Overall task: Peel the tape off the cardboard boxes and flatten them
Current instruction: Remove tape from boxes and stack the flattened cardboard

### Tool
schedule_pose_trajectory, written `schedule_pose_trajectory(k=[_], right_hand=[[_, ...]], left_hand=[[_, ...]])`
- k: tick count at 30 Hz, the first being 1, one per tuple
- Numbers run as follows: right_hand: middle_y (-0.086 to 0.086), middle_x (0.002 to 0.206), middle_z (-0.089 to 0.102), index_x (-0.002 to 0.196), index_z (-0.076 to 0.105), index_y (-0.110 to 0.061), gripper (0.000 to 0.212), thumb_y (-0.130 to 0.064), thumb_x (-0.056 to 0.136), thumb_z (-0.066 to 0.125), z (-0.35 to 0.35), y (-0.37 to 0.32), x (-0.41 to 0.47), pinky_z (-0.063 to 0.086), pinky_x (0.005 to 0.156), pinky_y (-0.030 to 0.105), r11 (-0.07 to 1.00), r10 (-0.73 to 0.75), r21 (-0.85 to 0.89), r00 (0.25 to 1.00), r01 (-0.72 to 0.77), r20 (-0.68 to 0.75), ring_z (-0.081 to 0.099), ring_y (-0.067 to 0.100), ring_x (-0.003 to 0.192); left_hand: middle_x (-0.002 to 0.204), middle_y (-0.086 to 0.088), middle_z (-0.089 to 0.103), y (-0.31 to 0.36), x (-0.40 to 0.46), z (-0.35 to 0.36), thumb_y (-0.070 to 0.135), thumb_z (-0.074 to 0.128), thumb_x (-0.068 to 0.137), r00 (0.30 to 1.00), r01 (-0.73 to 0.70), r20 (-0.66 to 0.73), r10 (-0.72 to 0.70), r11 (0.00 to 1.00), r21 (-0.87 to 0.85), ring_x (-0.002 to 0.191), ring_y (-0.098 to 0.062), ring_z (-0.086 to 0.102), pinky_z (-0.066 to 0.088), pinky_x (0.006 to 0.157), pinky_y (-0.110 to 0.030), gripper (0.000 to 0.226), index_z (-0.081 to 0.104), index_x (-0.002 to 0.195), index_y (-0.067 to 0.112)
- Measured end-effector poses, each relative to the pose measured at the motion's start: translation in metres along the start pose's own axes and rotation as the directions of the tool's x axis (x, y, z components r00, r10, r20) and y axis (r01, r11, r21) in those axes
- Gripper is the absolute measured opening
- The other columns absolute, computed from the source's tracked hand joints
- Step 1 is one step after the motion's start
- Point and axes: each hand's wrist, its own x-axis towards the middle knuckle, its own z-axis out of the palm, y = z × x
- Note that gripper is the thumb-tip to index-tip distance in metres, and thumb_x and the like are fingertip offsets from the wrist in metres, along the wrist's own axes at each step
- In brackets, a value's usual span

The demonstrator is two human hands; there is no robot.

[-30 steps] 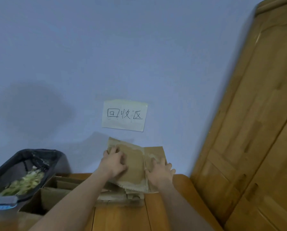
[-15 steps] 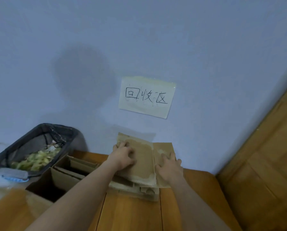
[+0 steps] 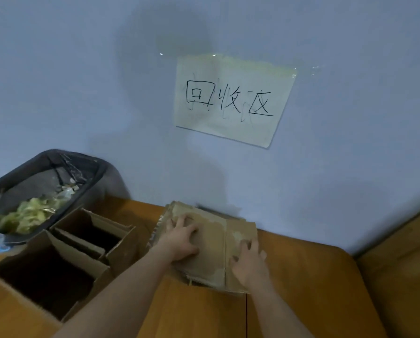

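A flattened brown cardboard box lies on top of a stack of flat cardboard on the wooden table, close to the wall. My left hand presses down on its left part with spread fingers. My right hand presses on its right flap, fingers slightly bent against the surface. Pale torn patches run along the box's edges. Two open cardboard boxes stand to the left, their flaps up and their insides dark.
A black bin lined with a bag holds yellowish crumpled tape at far left. A paper sign with handwritten characters is taped to the blue wall above. A wooden panel rises at the right edge.
The view has swung left and down, bringing the bin and open boxes closer in. Both hands stay pressed on the flattened cardboard, which now lies lower on the stack.
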Motion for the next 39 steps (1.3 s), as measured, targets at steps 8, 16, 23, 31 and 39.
schedule_pose_trajectory(k=[8, 16, 23, 31, 39], right_hand=[[0.002, 0.156, -0.003, 0.149, 0.020, -0.019, 0.058, -0.034, 0.097, 0.042, 0.035, 0.016, 0.058, 0.037, 0.103, 0.036, 0.994, -0.051, 0.096, 0.997, 0.045, 0.058, 0.019, 0.034, 0.134], [0.001, 0.157, -0.009, 0.150, 0.014, -0.023, 0.066, -0.044, 0.096, 0.044, 0.080, 0.023, 0.101, 0.033, 0.110, 0.043, 0.992, -0.035, 0.128, 0.991, 0.019, 0.126, 0.007, 0.038, 0.141], [-0.003, 0.159, -0.007, 0.152, 0.008, -0.027, 0.070, -0.051, 0.095, 0.042, 0.101, 0.021, 0.109, 0.019, 0.116, 0.050, 0.995, 0.018, 0.094, 0.995, -0.027, 0.095, -0.002, 0.035, 0.144], [0.004, 0.146, 0.027, 0.142, 0.035, -0.015, 0.049, -0.036, 0.099, 0.042, 0.077, 0.000, 0.085, 0.037, 0.102, 0.035, 0.991, -0.091, -0.098, 0.996, 0.092, 0.011, 0.029, 0.024, 0.130], [0.005, 0.143, 0.031, 0.134, 0.041, -0.017, 0.041, -0.017, 0.093, 0.046, 0.018, -0.006, 0.030, 0.037, 0.098, 0.034, 0.977, -0.169, -0.136, 0.985, 0.164, -0.028, 0.031, 0.023, 0.129]], left_hand=[[0.160, 0.009, -0.009, -0.018, 0.064, 0.028, 0.052, 0.064, 0.084, 1.000, 0.022, 0.013, -0.022, 1.000, -0.004, 0.146, -0.041, -0.008, 0.023, 0.116, -0.055, 0.071, 0.032, 0.146, 0.038], [0.158, 0.013, -0.017, -0.042, 0.099, 0.058, 0.057, 0.061, 0.086, 0.999, 0.023, 0.026, -0.024, 0.999, 0.024, 0.145, -0.040, -0.015, 0.020, 0.116, -0.058, 0.072, 0.025, 0.146, 0.040], [0.161, 0.003, -0.019, -0.051, 0.104, 0.073, 0.061, 0.048, 0.092, 1.000, 0.029, 0.002, -0.029, 0.991, 0.133, 0.144, -0.034, -0.025, -0.005, 0.118, -0.052, 0.067, 0.016, 0.149, 0.046], [0.160, -0.009, 0.013, -0.018, 0.077, 0.069, 0.037, 0.040, 0.101, 0.996, 0.079, -0.073, -0.056, 0.927, 0.367, 0.147, -0.030, 0.012, 0.022, 0.115, -0.048, 0.047, 0.033, 0.145, 0.022], [0.130, -0.007, 0.051, 0.017, 0.016, 0.040, 0.013, 0.044, 0.097, 1.000, -0.027, -0.001, 0.030, 0.905, 0.425, 0.113, -0.025, 0.053, 0.048, 0.092, -0.037, 0.031, 0.048, 0.127, 0.013]])
